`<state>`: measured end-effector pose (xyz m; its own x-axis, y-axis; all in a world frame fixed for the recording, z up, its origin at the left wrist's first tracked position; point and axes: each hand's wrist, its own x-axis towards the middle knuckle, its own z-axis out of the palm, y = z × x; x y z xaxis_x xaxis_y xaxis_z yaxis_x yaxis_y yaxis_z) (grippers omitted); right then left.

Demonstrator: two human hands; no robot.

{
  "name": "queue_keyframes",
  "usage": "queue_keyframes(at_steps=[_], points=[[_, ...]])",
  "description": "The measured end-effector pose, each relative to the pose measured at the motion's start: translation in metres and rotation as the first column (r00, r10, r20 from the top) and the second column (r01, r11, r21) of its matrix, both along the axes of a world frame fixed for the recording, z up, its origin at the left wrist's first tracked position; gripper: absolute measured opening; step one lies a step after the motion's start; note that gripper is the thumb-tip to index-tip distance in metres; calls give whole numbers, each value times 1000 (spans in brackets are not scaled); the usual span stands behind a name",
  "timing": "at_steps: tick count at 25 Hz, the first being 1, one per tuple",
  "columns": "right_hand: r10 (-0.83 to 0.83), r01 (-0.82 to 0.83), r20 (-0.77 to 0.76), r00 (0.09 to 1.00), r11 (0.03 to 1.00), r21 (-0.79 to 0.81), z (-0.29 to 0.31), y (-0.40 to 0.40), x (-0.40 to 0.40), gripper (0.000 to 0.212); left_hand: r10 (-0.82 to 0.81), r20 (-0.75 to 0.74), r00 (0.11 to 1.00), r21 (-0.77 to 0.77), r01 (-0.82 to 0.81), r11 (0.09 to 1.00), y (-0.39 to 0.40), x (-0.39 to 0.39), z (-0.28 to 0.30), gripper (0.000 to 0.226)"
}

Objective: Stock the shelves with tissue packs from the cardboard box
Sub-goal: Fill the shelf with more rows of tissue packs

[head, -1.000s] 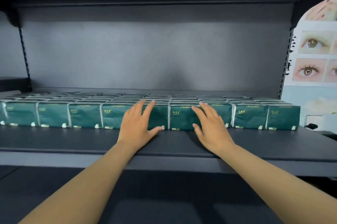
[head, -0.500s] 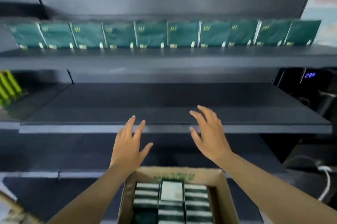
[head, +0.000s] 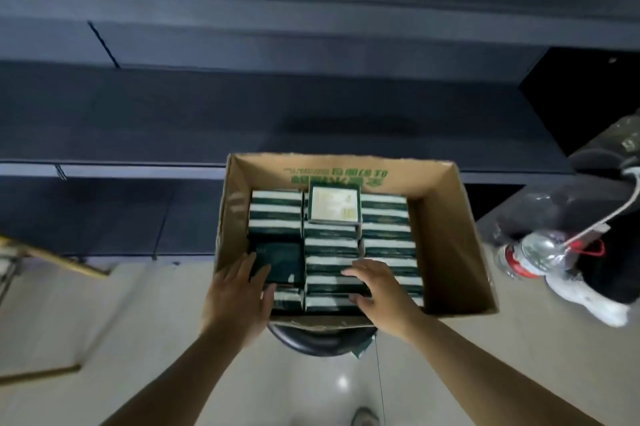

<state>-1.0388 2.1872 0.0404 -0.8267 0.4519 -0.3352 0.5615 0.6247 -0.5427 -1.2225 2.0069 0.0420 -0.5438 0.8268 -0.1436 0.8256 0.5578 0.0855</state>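
Head view: green print on the inner far wall of the cardboard box (head: 446, 238) is being shown inverted and cannot be read. Tissue packs (head: 330, 245) are being held in rows inside. The left hand (head: 239, 294) and right hand (head: 381, 290) are being lowered with fingers spread and relaxed over the near-edge packs; contact cannot be told.

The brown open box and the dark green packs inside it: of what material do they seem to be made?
The brown open box looks like matte corrugated cardboard: raw brown walls, ragged near edge, green print inside. The dark green packs seem wrapped in thin glossy plastic film, judging by faint sheen; blur leaves this uncertain.
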Motion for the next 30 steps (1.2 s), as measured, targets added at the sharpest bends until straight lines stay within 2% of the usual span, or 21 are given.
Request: queue_keyframes(at_steps=[2, 4, 7, 12, 19, 26, 30], points=[[17, -10, 50, 999, 991, -133, -18, 5, -12, 41, 15, 7, 1000, 18, -15, 1000, -2, 0, -3, 63], [89, -67, 108, 990, 980, -189, -37, 8, -25, 39, 15, 6, 1000, -11, -15, 1000, -4, 0, -3, 59], [131, -114, 98, 987, 980, -160, -61, 10, -34, 34, 13, 7, 1000, -24, -13, 1000, -3, 0, -2, 54], [160, -155, 91, 983, 986, -54, -72, 26, -39, 38, 0, -3, 1000, 0, 0, 1000, -4, 0, -4, 52], [159, -153, 85, 984, 985, -75, -77, 32, -42, 40, -7, -31, 999, 6, 7, 1000, -4, 0, -6, 50], [202, -202, 59, 978, 979, -7, -82, 31, -43, 38, -10, -46, 999, 47, 12, 999, -5, -1, -8, 51], [158, -157, -37, 987, 987, 26, -78, 25, -40, 33, -15, -51, 999, 49, 18, 999, -8, 1, -7, 53]])
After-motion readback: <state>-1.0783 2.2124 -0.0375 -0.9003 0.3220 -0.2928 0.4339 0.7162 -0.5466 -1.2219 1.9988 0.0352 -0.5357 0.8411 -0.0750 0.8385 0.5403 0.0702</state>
